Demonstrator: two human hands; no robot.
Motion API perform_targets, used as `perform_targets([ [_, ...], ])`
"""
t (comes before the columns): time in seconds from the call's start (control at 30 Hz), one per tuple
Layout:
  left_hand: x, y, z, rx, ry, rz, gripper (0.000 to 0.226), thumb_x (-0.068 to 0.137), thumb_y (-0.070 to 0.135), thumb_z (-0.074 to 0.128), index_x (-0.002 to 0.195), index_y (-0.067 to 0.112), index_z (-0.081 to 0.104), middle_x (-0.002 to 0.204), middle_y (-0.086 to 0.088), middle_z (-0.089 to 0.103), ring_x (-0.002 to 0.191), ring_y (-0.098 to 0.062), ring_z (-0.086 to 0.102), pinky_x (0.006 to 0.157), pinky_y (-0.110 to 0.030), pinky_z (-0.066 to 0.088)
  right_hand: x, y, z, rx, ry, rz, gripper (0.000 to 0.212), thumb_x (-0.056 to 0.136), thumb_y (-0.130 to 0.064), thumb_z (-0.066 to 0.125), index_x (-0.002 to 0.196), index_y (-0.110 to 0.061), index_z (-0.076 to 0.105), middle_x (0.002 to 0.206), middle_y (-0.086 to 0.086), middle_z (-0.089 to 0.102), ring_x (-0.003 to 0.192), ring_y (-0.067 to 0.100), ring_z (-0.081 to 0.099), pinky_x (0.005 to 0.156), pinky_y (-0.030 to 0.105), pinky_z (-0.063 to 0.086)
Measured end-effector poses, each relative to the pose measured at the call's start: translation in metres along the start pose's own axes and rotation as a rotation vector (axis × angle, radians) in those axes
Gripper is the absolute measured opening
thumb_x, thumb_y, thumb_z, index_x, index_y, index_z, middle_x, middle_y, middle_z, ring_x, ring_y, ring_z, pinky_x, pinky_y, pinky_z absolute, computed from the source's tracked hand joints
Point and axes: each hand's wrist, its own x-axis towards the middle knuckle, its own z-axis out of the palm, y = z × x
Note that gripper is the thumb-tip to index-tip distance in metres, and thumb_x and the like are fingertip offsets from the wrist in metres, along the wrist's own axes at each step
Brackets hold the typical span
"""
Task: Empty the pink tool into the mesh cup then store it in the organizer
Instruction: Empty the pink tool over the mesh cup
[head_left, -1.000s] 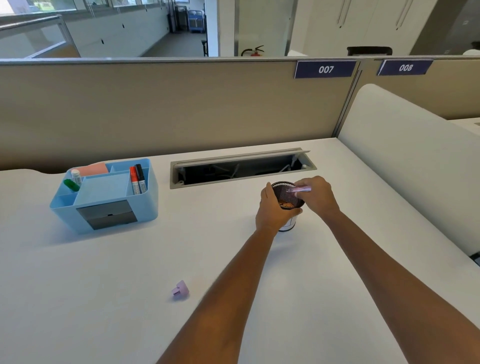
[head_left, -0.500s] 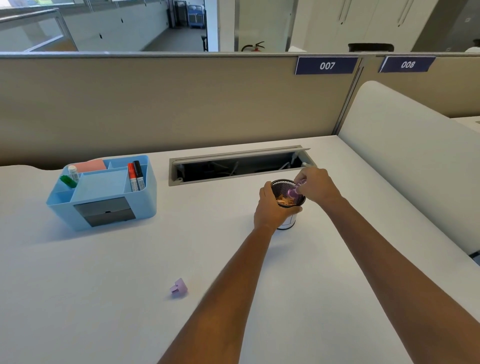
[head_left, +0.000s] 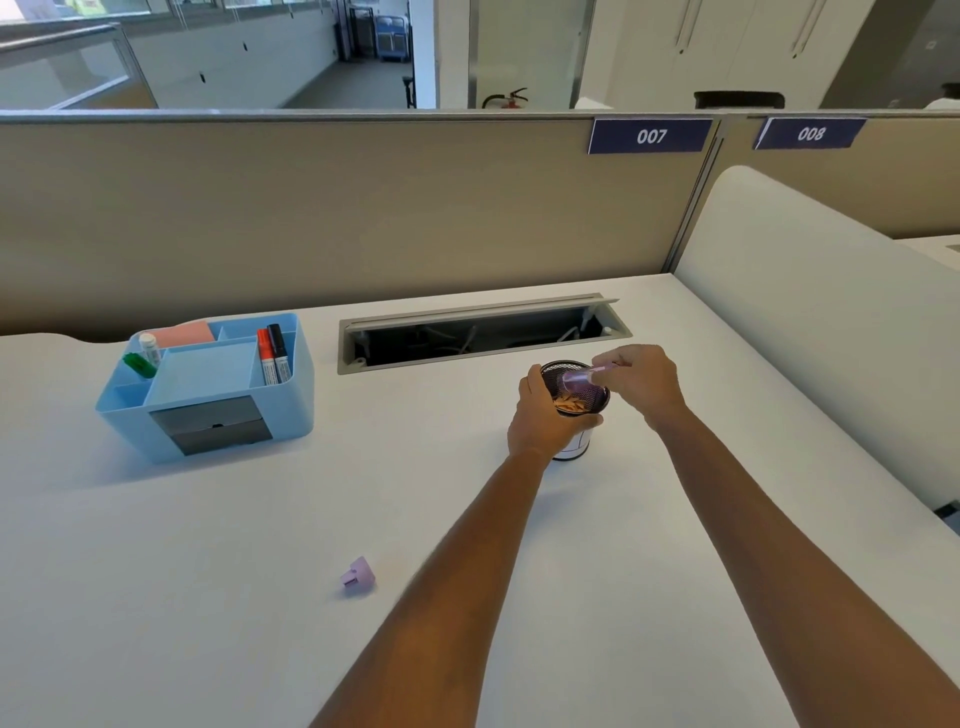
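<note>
Desk: a white desk (head_left: 156, 597) carries everything; a beige partition runs along its far edge, with signs reading 007 and 008.
Mesh cup: a black mesh cup (head_left: 576, 415) stands upright right of the desk's middle, near the far edge; pale shavings lie inside.
Left hand: the left hand (head_left: 543, 418) wraps the cup's near side, fingers curled around its wall.
Right hand: the right hand (head_left: 644, 382) is over the cup's right rim; fingertips pinch the pink tool.
Pink tool: a clear pink tool (head_left: 579, 379) is tilted over the cup's mouth, its open end toward the left.
Pink cap: a small pink cap (head_left: 358, 574) lies alone nearer the desk's front edge, well apart from the cup.
Organizer: a blue organizer (head_left: 208, 384) sits toward the far left corner; it holds markers, a green item and pink notes.
Cable tray: an open cable tray (head_left: 483, 332) is set into the desk behind the cup.
</note>
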Motion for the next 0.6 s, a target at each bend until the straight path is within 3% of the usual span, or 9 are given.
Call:
perform_targets([
  [0.1,-0.001,0.001,-0.003,0.03,-0.012,0.002,0.096,0.067,0.033,0.079,0.138,0.011,0.018,0.143,-0.013,0.033,0.13,-0.029,0.037,0.105,-0.046,0.041,-0.007,0.006,-0.002,0.41,-0.084,0.184,0.032,0.081,-0.003,0.064,0.112,0.003,0.059,0.121,0.023,0.06,0.111,0.031,0.055,0.093,0.036,0.05],
  [0.27,-0.008,-0.005,-0.013,0.035,-0.015,-0.008,0.103,0.07,0.04,0.074,0.142,0.011,0.007,0.153,-0.013,0.018,0.139,-0.03,0.022,0.111,-0.048,0.029,-0.024,0.008,0.002,0.836,-0.251,0.263,0.023,0.084,-0.002,0.06,0.107,0.001,0.058,0.117,0.022,0.058,0.105,0.027,0.058,0.087,0.03,0.053],
  [0.37,-0.016,-0.01,-0.022,0.006,0.037,0.001,0.095,0.074,0.04,0.07,0.142,0.012,0.009,0.155,-0.012,0.015,0.14,-0.03,0.02,0.112,-0.047,0.026,-0.036,0.006,0.01,0.977,-0.314,0.267,0.017,0.084,-0.004,0.06,0.1,0.001,0.061,0.106,0.017,0.064,0.082,0.018,0.067,0.067,0.02,0.06],
  [0.47,-0.028,-0.015,-0.033,-0.043,0.133,0.055,0.08,0.08,0.032,0.066,0.14,0.011,0.018,0.152,-0.012,0.024,0.138,-0.028,0.027,0.111,-0.039,0.028,-0.051,0.003,0.024,1.097,-0.354,0.32,0.02,0.085,-0.008,0.06,0.103,0.002,0.062,0.09,0.013,0.067,0.064,0.012,0.07,0.056,0.016,0.059],
  [0.6,-0.051,-0.029,-0.05,-0.087,0.263,0.087,0.046,0.09,0.016,0.052,0.133,0.013,0.035,0.145,-0.011,0.038,0.131,-0.024,0.037,0.107,-0.031,0.031,-0.071,0.004,0.049,1.082,-0.386,0.449,0.019,0.085,-0.022,0.062,0.097,-0.008,0.065,0.088,0.006,0.068,0.073,0.012,0.063,0.05,0.013,0.056],
])
